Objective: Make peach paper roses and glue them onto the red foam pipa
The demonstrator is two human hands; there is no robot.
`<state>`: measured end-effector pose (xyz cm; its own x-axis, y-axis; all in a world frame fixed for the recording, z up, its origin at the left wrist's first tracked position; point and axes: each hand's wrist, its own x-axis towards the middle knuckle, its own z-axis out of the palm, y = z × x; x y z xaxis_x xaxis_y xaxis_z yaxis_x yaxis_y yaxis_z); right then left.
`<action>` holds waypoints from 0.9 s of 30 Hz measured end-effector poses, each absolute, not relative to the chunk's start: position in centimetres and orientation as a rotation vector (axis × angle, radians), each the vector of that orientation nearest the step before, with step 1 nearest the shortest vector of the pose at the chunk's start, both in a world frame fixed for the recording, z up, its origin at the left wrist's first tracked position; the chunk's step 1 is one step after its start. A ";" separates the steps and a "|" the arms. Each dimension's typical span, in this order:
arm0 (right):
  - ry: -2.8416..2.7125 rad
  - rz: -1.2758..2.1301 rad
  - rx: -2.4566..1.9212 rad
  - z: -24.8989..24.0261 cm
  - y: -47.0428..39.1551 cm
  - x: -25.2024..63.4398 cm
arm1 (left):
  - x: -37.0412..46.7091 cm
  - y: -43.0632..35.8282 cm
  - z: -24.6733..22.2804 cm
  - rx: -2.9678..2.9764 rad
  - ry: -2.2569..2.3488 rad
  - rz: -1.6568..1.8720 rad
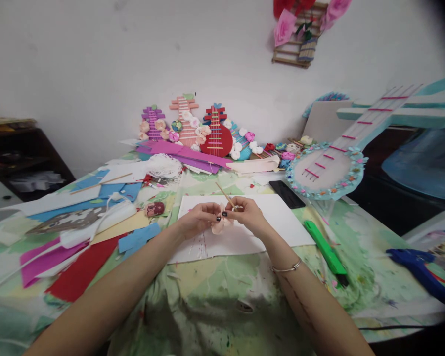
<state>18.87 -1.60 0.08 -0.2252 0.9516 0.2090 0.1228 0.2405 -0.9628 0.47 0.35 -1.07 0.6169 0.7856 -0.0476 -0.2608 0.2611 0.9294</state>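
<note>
Over a white sheet (282,222), my two hands meet around a pale pink paper flower (219,227). My left hand (200,220) pinches the flower's left side between thumb and fingers. A thin wooden stick (224,193) slants up and left out of my right hand (246,215), whose thumb also presses at the flower. Both thumbs, with dark nails, nearly touch. Part of the flower is hidden behind the fingers. Small pink and red marks show on the sheet below.
A green utility knife (324,249), black phone (286,194) and blue glue gun (419,267) lie to the right. Coloured paper strips (85,267) and a white string bundle (165,167) spread leftward. Decorated paper instruments (217,133) stand at the wall; a larger one (326,170) leans at right.
</note>
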 end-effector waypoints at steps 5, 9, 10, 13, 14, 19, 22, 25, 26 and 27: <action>-1.584 1.119 -1.032 0.3 -1.7 18.8 | 0.5 0.4 -1.1 1.094 0.579 0.762; -1.594 1.132 -1.031 0.4 -1.8 18.8 | 0.5 0.4 -1.0 1.102 0.583 0.757; -1.596 1.129 -1.029 0.4 -1.8 18.8 | 0.5 0.4 -1.0 1.102 0.580 0.758; -1.607 1.119 -1.019 0.4 -1.8 18.8 | 0.4 0.4 -1.2 1.097 0.576 0.754; -1.611 1.121 -1.016 0.4 -1.8 18.8 | 0.4 0.4 -1.2 1.097 0.575 0.752; -1.595 1.137 -0.988 0.3 -1.8 18.8 | 0.4 0.5 -1.2 1.110 0.531 0.752; -1.537 1.155 -0.978 0.3 -1.7 18.7 | 0.4 0.5 -1.2 1.092 0.530 0.782; -1.494 1.153 -0.966 0.2 -1.7 18.6 | 0.3 0.5 -1.1 1.055 0.552 0.825; -1.481 1.151 -0.960 0.2 -1.7 18.6 | 0.3 0.5 -1.1 1.045 0.553 0.834; -1.466 1.150 -0.952 0.2 -1.7 18.6 | 0.3 0.5 -1.1 1.036 0.550 0.841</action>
